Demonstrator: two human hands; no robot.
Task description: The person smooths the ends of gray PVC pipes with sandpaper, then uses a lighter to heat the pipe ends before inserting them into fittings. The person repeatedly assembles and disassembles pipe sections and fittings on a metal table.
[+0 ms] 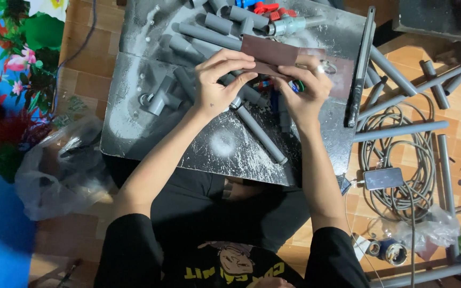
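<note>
Sandpaper strip (273, 53): brown, held flat between both hands above the far middle of the table (134, 128).
Left hand (217, 80): fingers closed on the strip's near edge, thumb below.
Right hand (305, 90): curled around the strip's right part; something small with red, blue and green is gripped beneath, too hidden to be told.
Grey pipes (260, 133): scattered over the table, one long piece lying below the hands.
Tee fitting (161, 98): set near the left edge.
Phone (384, 178): laid on the floor beside coiled cable (401, 154).
</note>
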